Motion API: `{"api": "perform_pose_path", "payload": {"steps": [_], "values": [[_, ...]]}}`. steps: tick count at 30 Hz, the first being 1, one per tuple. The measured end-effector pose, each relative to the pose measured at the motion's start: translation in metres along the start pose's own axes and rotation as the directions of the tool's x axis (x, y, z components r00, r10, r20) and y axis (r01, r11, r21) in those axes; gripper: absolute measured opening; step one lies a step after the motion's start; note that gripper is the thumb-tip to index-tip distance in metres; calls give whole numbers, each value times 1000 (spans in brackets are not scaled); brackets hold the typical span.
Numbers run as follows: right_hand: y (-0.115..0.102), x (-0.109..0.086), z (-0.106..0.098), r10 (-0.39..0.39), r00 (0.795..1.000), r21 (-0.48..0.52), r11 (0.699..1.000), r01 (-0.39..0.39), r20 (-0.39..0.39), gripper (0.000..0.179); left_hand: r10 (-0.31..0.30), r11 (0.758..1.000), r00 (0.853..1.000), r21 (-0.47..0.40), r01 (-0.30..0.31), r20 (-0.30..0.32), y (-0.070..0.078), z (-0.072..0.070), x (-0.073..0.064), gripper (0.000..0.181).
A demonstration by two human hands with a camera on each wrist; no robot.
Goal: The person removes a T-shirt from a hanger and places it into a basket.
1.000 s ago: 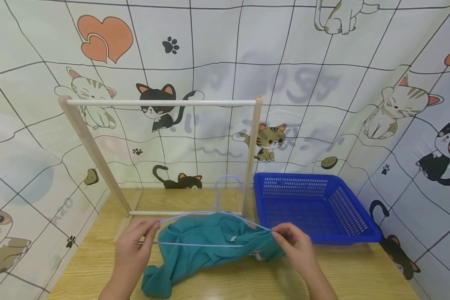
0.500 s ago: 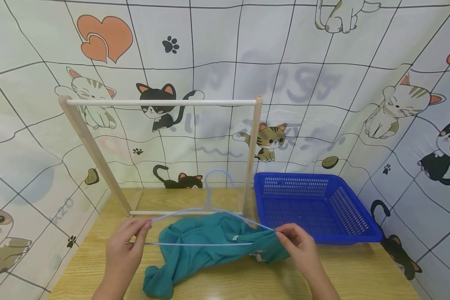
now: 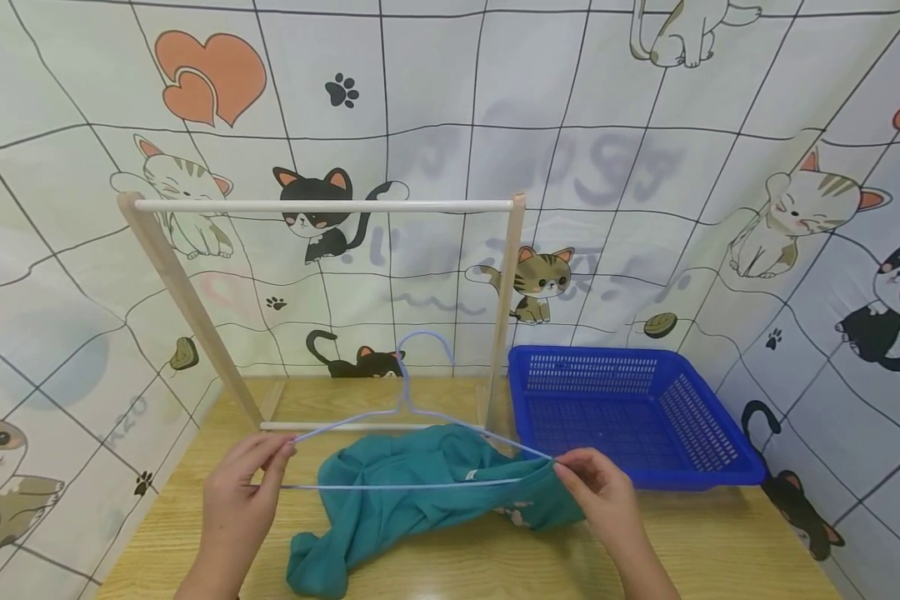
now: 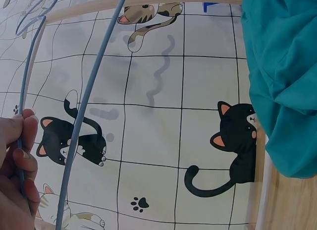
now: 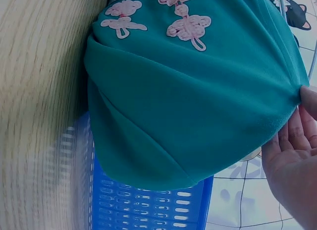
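A light blue clothes hanger [image 3: 405, 408] is held up over the table, its hook pointing upward. My left hand [image 3: 243, 492] pinches the hanger's left end; the left wrist view shows the fingers curled round its thin bar. With thumb and fingertips my right hand [image 3: 603, 492] pinches the edge of a teal garment [image 3: 420, 467] near the hanger's right end. The hanger's right end goes inside the cloth there and is hidden. Most of the garment lies bunched on the table behind the lower bar. Pink flower-like trim [image 5: 188, 27] shows on it in the right wrist view.
Behind the garment stands a wooden rack [image 3: 510, 283] with a white top rail [image 3: 322, 206]. A blue plastic basket [image 3: 637, 479] sits on the wooden table [image 3: 720, 550] at the right. A cat-print sheet [image 3: 435, 92] covers the wall behind.
My left hand has moved left with the hanger, and the hook has shifted left and slightly up. The right hand has drifted slightly right with the garment's edge.
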State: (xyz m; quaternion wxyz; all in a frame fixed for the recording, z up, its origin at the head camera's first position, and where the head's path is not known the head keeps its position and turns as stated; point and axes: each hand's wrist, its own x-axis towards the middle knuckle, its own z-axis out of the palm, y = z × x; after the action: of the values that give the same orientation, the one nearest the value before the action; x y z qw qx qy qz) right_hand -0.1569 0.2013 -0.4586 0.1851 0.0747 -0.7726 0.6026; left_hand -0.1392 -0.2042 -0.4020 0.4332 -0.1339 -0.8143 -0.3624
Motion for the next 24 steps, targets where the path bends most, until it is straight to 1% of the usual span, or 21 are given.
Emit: {"api": "perform_pose_path", "payload": {"steps": [5,9,12,16,18,20,24], "values": [[0,0,0,34,999,-11,999,-35,-31,8,-4,1000,1000,10,4,8,-1,-1,1,22],[0,0,0,44,999,-23,999,-44,-33,8,-15,1000,1000,3,15,23,-3,-1,1,21],[-1,0,0,50,998,-39,998,-51,-28,7,-34,999,999,-2,35,31,-3,-1,1,20],[-2,0,2,57,998,-66,996,-58,-11,7,-75,997,997,-7,75,17,-1,-1,2,19],[-1,0,2,52,999,-74,996,-51,13,7,-88,996,996,-8,89,7,0,-1,2,19],[0,-1,3,34,998,-62,998,-31,58,7,-91,996,996,-12,91,2,0,-1,2,19],[2,-1,2,-32,986,-21,999,36,164,10,-82,997,997,-11,82,-7,-1,-1,1,19]]}}
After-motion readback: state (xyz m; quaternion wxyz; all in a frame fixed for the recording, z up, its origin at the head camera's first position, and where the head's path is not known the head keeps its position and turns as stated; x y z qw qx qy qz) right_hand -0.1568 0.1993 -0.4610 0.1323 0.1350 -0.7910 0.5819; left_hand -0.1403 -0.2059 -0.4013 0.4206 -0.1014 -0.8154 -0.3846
